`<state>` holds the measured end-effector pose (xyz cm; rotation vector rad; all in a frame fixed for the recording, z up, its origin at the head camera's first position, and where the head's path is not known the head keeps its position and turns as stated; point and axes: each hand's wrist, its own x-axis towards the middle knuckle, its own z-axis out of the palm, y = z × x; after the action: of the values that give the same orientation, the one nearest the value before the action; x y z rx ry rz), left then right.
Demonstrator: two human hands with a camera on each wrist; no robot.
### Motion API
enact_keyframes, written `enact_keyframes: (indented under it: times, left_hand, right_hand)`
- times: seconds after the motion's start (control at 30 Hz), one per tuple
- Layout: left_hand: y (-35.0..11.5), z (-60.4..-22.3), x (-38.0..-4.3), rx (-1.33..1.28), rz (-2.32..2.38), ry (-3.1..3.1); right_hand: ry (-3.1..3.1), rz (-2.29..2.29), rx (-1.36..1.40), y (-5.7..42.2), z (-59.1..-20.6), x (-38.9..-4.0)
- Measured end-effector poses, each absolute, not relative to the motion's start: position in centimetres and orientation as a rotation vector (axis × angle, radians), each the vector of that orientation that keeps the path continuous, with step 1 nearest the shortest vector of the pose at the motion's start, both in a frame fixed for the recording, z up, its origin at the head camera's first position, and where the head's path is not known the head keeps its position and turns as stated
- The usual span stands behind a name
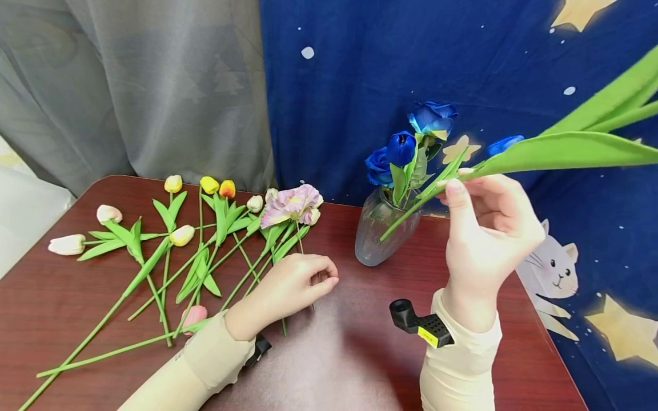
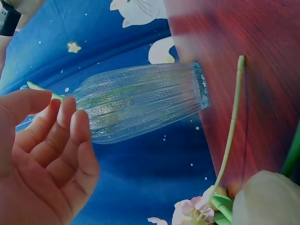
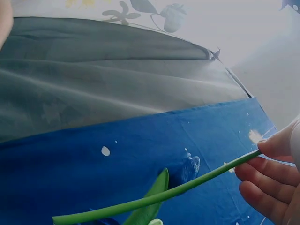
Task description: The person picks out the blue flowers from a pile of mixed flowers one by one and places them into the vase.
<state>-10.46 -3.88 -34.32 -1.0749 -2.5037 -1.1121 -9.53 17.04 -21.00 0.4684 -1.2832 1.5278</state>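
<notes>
My right hand (image 1: 488, 228) pinches the green stem (image 3: 154, 199) of a flower between thumb and fingers, raised beside the vase. Its long leaves (image 1: 570, 153) reach up to the right, and its bloom lies outside the head view. The stem's lower end slants down in front of a ribbed clear glass vase (image 1: 377, 242). Blue roses (image 1: 432, 117) and a blue tulip (image 1: 401, 148) stand in that vase. My left hand (image 1: 288, 288) is over the table, fingers loosely curled, holding nothing. Nearest to it is a pale purple flower (image 1: 292, 205) on a thin stem.
Several tulips, among them a yellow one (image 1: 209, 184), a pink one (image 1: 195, 318) and a white one (image 1: 67, 244), lie with crossing stems on the left of the dark red table (image 1: 329, 365). Behind hang a grey curtain (image 1: 190, 85) and a blue starry cloth (image 1: 349, 74).
</notes>
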Motion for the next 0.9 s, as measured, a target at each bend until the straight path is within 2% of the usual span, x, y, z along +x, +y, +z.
enact_keyframes:
  times: [0.6, 0.9]
  left_hand:
    - [-5.0, -35.7, -10.4, -0.851, -0.911, -2.832]
    - [-5.0, -36.6, -10.4, -0.788, -0.927, -2.898]
  right_hand:
    - [-1.146, 1.46, 0.378, 18.5, -19.8, -10.6]
    - [-1.255, 1.39, 0.304, 18.7, -20.4, -11.7]
